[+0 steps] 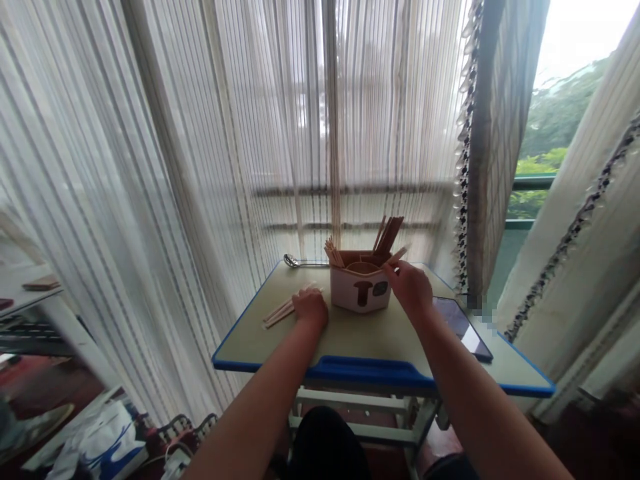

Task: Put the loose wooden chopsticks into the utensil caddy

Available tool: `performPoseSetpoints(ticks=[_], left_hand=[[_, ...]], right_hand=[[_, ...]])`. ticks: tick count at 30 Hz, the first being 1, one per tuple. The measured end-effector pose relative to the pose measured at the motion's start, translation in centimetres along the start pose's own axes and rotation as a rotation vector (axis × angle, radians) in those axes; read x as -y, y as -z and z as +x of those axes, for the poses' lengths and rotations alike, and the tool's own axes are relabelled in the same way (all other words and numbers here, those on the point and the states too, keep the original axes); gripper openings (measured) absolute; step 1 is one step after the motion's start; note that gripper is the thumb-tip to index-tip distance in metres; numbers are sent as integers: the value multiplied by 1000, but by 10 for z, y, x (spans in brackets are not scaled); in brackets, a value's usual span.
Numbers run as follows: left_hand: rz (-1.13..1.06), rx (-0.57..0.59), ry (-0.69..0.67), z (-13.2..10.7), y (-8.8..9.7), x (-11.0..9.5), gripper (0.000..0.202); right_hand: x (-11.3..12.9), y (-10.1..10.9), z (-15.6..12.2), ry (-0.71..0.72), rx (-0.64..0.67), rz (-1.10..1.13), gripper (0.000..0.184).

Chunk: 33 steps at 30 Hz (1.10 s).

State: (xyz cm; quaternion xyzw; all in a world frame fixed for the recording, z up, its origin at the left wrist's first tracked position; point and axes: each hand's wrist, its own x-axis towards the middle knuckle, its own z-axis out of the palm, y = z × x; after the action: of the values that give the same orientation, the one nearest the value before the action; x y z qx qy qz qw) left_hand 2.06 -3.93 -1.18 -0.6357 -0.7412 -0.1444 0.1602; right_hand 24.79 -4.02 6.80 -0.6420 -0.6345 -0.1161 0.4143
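A small holder (pixel 361 288) with a dark mushroom print stands near the middle of a blue-edged table (pixel 350 367). Light sticks (pixel 333 253) rise from its left compartment and dark chopsticks (pixel 388 235) from its back right. My right hand (pixel 410 287) is at the holder's right rim, fingers pinched on a light wooden chopstick (pixel 399 255) that points up and to the right. My left hand (pixel 310 308) rests curled on the table left of the holder, closed over the ends of a few light chopsticks (pixel 280 312) lying flat.
A metal spoon (pixel 299 261) lies at the table's back edge. A dark tablet (pixel 463 327) lies flat on the right side. Sheer striped curtains (pixel 225 133) hang close behind the table. Bags and clutter (pixel 100 440) sit on the floor at lower left.
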Motion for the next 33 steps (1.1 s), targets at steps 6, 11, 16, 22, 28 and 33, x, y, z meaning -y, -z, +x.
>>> performPoseSetpoints(ticks=[6, 11, 16, 22, 28, 33], left_hand=[[32, 12, 79, 1, -5, 0, 31], [-1, 53, -5, -1, -3, 4, 33], [-43, 134, -112, -3, -1, 11, 33], [-50, 136, -126, -4, -1, 9, 27], [-37, -43, -53, -7, 7, 3, 29], [-69, -159, 3, -9, 15, -1, 24]], right_hand=[[-15, -28, -35, -104, -152, 234, 39], [-21, -42, -49, 17, 133, 252, 34], [-23, -48, -50, 40, 257, 243, 34], [-23, -55, -53, 66, 363, 221, 35], [-23, -56, -54, 111, 439, 223, 29], [-23, -54, -55, 121, 468, 238, 31]])
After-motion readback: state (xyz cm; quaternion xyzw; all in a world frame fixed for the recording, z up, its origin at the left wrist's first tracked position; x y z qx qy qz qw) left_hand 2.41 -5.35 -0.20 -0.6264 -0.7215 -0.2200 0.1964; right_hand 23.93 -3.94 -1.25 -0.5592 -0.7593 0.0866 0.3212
